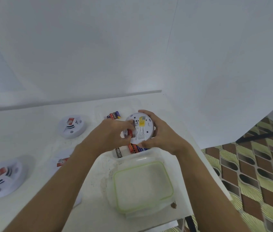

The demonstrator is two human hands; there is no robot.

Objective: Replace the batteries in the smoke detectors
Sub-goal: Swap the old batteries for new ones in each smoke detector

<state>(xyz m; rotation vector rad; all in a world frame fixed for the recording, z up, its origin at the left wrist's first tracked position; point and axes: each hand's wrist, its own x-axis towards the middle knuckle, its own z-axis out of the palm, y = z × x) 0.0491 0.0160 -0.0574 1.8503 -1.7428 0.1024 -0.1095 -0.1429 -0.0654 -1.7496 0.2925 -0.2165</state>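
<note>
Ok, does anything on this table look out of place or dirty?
A small brown scrap, maybe a bug or debris, lies by the near corner of the green-rimmed lid. The white table left of the lid is flecked with dirty marks.

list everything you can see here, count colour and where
held detector: 1, white, back up, yellow label, over mid-table
red battery: 1, in its bay
other detectors: 2, white with red labels, table's left; maybe a third under the left forearm
loose batteries: several, red, black, blue, beyond and under the held detector
clear container: 1, green rim, near edge
table: 1, white
floor: brown-yellow pattern, right
left hand: pinches the bay side
right hand: grips the right rim
</note>
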